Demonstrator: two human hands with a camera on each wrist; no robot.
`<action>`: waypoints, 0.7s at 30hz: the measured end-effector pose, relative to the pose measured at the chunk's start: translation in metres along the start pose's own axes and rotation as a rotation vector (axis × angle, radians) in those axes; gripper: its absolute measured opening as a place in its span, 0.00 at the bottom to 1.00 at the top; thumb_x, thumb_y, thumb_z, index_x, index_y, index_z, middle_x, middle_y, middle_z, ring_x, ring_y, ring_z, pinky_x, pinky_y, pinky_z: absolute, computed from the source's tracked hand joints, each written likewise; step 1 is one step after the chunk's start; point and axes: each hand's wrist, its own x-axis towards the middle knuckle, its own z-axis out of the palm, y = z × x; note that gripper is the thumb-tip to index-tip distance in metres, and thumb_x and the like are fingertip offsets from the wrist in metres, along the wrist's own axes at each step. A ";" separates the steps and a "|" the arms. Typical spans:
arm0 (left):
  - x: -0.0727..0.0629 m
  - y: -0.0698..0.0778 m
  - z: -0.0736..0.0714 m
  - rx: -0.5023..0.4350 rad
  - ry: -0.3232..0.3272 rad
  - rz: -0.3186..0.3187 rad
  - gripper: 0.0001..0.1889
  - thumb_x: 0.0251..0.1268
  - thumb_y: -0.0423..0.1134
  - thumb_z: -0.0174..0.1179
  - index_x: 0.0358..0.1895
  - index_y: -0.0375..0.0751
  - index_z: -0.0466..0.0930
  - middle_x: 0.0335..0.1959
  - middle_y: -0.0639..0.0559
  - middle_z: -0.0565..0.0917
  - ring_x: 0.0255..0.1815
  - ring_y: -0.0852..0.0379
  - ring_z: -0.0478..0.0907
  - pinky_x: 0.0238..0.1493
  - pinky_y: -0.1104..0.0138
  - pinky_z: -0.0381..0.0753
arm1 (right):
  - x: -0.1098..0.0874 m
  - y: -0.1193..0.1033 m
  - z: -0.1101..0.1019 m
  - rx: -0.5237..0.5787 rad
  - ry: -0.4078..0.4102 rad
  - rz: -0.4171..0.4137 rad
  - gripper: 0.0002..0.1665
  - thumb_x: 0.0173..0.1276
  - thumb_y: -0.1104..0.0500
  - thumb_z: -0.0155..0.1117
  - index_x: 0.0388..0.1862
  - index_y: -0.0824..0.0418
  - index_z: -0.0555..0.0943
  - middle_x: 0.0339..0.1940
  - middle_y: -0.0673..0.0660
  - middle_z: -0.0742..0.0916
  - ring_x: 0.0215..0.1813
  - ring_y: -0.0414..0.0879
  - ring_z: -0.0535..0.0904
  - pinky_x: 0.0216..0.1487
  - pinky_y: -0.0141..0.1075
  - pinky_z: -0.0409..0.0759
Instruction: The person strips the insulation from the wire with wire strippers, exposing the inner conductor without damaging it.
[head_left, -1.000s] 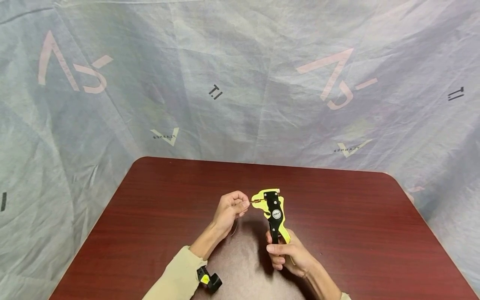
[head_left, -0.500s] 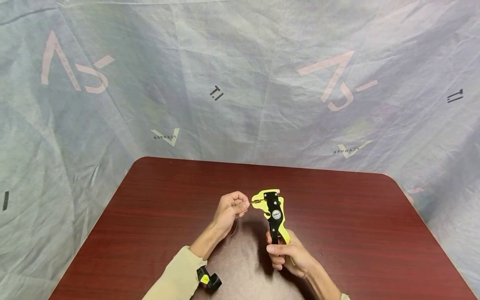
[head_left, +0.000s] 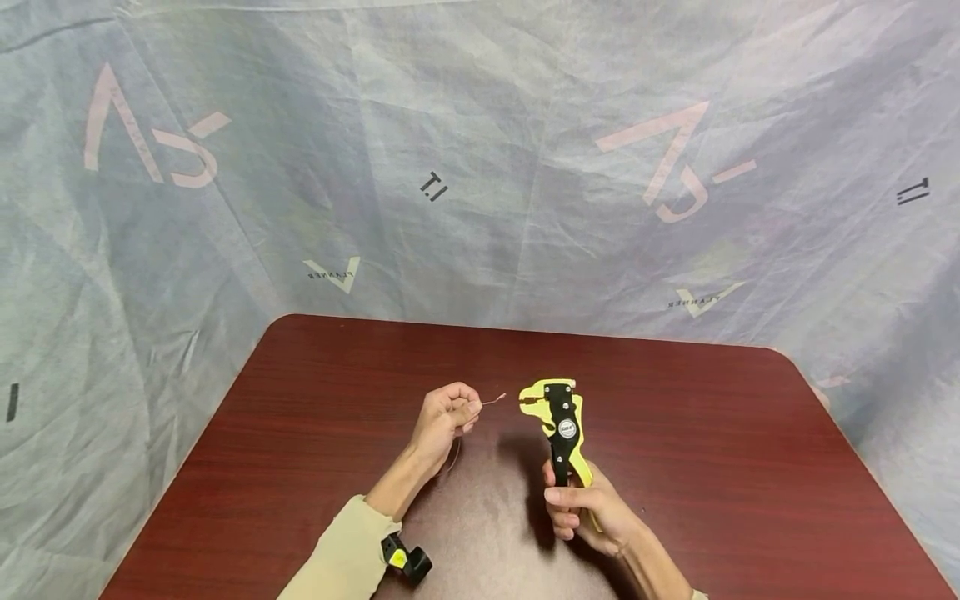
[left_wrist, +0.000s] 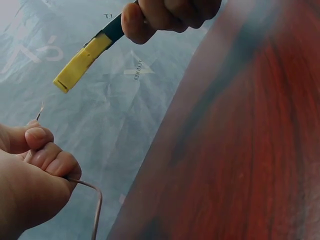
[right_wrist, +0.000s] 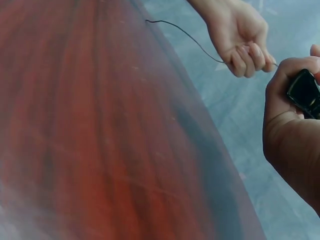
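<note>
My left hand (head_left: 444,422) pinches a thin wire (left_wrist: 98,210) between thumb and fingers. The wire's short end sticks out to the right, with frayed bare strands at its tip. Its long tail leaves the bottom of the fist and hangs in a curve, as the right wrist view also shows. My right hand (head_left: 588,508) grips the handles of a yellow and black wire stripper (head_left: 564,425), held upright above the table. The stripper's yellow nose points left toward the wire, with a small gap between it and the bare tip. In the right wrist view only a black handle end shows.
Beneath both hands lies a dark red wood-grain table (head_left: 315,375) with rounded far corners. A grey printed cloth (head_left: 480,233) hangs behind it and along both sides. A black camera mount (head_left: 407,560) is strapped to the left wrist.
The wire end has come out of the stripper's mouth. My left hand has shifted slightly left with the wire, and my right hand slightly right with the stripper. Bare strands now show.
</note>
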 end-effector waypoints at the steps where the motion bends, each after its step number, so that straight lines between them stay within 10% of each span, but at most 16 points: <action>1: 0.000 0.000 -0.001 -0.003 0.002 -0.002 0.07 0.66 0.25 0.54 0.30 0.38 0.72 0.14 0.60 0.69 0.18 0.66 0.64 0.22 0.74 0.59 | 0.000 0.001 0.000 -0.001 -0.005 0.010 0.14 0.70 0.73 0.47 0.43 0.55 0.74 0.20 0.43 0.73 0.21 0.34 0.67 0.26 0.28 0.73; 21: 0.005 -0.013 -0.002 0.039 0.073 0.006 0.06 0.69 0.26 0.55 0.37 0.24 0.72 0.16 0.58 0.72 0.18 0.66 0.65 0.22 0.76 0.63 | -0.009 0.000 -0.003 0.038 -0.052 0.018 0.19 0.71 0.75 0.43 0.49 0.58 0.75 0.29 0.45 0.82 0.28 0.37 0.76 0.35 0.32 0.80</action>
